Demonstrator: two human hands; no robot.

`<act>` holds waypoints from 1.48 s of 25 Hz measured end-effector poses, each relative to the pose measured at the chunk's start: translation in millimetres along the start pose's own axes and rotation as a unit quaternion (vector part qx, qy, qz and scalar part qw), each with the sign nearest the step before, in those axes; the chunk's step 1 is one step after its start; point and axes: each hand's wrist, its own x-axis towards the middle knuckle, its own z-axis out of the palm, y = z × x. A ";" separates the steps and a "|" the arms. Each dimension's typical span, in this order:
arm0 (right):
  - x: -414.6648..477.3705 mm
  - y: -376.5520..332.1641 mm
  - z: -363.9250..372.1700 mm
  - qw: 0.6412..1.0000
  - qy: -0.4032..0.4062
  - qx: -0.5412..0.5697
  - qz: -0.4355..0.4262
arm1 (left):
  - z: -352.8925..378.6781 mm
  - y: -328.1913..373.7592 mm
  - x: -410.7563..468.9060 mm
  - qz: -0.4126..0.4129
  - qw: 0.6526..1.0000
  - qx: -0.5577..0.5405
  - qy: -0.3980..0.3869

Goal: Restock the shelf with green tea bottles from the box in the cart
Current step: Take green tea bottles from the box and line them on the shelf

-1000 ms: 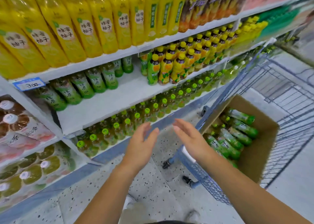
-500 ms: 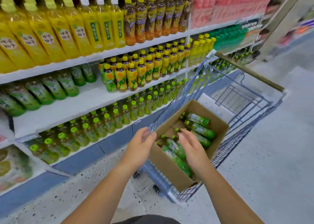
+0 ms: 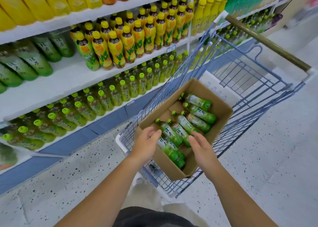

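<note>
Head view: tea bottles (image 3: 182,123) lie on their sides in the box (image 3: 222,109), green caps toward the shelf (image 3: 72,82), labels white-to-green with dark Chinese script too blurred to read. Yellow bottles (image 3: 117,51) on the shelf carry green letters resembling VLT. The 2 hands reach into the box in the cart (image 3: 258,75): left hand (image 3: 146,145) fingers straight, slightly apart, tips at a bottle's shoulder, contact unclear; right hand (image 3: 200,146) fingers straight, loosely spread, holding nothing
</note>
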 end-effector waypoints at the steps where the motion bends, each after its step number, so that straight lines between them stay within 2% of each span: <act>1: 12.6 4.5 0.4 1.000 -0.005 -0.010 0.012 | 1.3 -1.5 12.6 -0.013 1.000 0.004 -0.005; 6: 79.9 44.4 13.3 0.990 -0.075 -0.104 0.058 | 1.4 -15.2 63.2 -0.063 0.998 0.005 0.004; 11: 155.3 92.9 41.0 0.949 -0.198 -0.215 0.116 | 5.8 -39.7 118.3 -0.086 0.995 -0.023 0.054; 13: 178.3 108.0 53.3 0.929 -0.236 -0.261 0.119 | 15.3 -45.8 134.8 -0.081 0.993 -0.045 0.080; 16: 197.2 119.9 63.6 0.913 -0.258 -0.307 0.077 | 30.2 -54.5 144.0 -0.078 0.989 -0.073 0.106; 18: 207.0 123.2 60.6 0.924 -0.242 -0.289 0.059 | 39.0 -62.3 149.9 -0.079 0.985 -0.089 0.123; 20: 210.5 121.2 54.9 0.951 -0.206 -0.225 0.047 | 43.8 -70.2 156.9 -0.073 0.984 -0.078 0.142; 23: 212.7 117.6 39.4 0.973 -0.164 -0.162 0.017 | 56.7 -71.4 164.8 -0.110 0.980 -0.059 0.154; 26: 207.2 108.1 17.5 0.985 -0.137 -0.102 0.009 | 72.1 -64.5 168.4 -0.170 0.977 -0.034 0.121; 28: 200.5 100.8 6.0 0.989 -0.118 -0.080 -0.035 | 83.8 -55.9 171.6 -0.195 0.974 -0.101 0.065; 30: 188.8 92.0 1.4 0.988 -0.096 -0.070 -0.100 | 96.7 -49.5 174.8 -0.156 0.969 -0.190 0.026; 33: 181.5 85.8 -3.2 0.965 -0.078 -0.131 -0.214 | 107.3 -41.8 178.4 -0.056 0.965 -0.255 0.040; 34: 185.3 86.2 -6.3 0.966 -0.102 -0.119 -0.204 | 106.6 -40.7 180.6 -0.036 0.966 -0.250 0.055; 36: 196.8 91.5 -9.2 0.983 -0.152 -0.028 -0.102 | 97.8 -43.1 187.2 -0.002 0.974 -0.212 0.079; 37: 205.6 101.3 -8.5 0.986 -0.159 -0.030 -0.045 | 92.3 -43.8 191.1 0.013 0.978 -0.191 0.081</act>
